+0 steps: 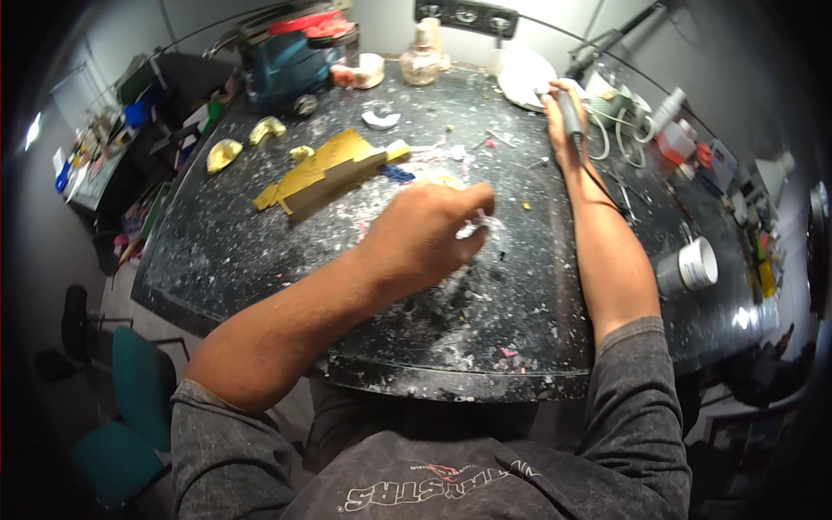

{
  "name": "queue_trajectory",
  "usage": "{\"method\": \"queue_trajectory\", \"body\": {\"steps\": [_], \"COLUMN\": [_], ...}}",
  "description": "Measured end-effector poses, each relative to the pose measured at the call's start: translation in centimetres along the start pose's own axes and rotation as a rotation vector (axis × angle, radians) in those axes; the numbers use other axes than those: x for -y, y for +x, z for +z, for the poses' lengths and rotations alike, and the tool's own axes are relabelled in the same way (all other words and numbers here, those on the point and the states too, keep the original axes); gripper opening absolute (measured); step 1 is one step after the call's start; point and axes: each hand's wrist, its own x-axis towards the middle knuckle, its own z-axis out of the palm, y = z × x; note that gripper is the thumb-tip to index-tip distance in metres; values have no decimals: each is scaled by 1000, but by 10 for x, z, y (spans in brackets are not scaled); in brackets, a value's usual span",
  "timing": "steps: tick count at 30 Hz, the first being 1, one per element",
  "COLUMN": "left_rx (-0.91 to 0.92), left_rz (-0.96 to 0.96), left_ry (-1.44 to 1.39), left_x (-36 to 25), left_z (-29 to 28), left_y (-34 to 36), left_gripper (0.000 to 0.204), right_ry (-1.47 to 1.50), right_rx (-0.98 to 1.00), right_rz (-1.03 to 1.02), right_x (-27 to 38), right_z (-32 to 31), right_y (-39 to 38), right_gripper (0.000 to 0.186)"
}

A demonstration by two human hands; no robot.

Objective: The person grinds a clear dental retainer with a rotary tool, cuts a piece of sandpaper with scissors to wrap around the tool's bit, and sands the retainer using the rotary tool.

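My left hand (425,230) is above the middle of the black, dust-speckled bench (520,295), its fingers curled round a small whitish, partly clear piece (472,227); most of it is hidden and I cannot make out its kind. Further off on the right, my right hand (559,108) holds a grey rotary handpiece (570,121), whose black cord runs back along my forearm. The fingertips of that hand reach the bright white lamp head (524,78). Left of my left hand lies a folded sheet of yellow sandpaper (325,169).
Yellowish dental casts (225,155) and a white arch-shaped piece (381,120) lie behind the sandpaper. A blue machine (290,69) and a glass burner bottle (421,61) stand at the back. On the right are a white-banded cup (696,264), bottles (676,139) and thin tools.
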Motion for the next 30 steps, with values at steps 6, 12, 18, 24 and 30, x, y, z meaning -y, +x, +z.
{"method": "queue_trajectory", "body": {"steps": [6, 12, 18, 24, 30], "left_rx": [-35, 4, 40, 43, -3], "left_rz": [-85, -343, -398, -425, -515], "left_ry": [-393, -724, -891, -875, -1020], "left_x": [-8, -9, -8, -6, -2], "left_z": [3, 5, 4, 4, 1], "left_y": [1, 3, 2, 3, 3], "left_gripper": [18, 20, 26, 24, 30], "right_ry": [208, 167, 142, 33, 118], "right_rx": [50, 43, 61, 58, 24], "right_rz": [8, 37, 3, -22, -20], "right_x": [5, 9, 9, 10, 2], "right_z": [0, -1, -2, -4, -4], "right_y": [2, 3, 3, -1, -1], "right_gripper": [33, 37, 37, 35, 33]}}
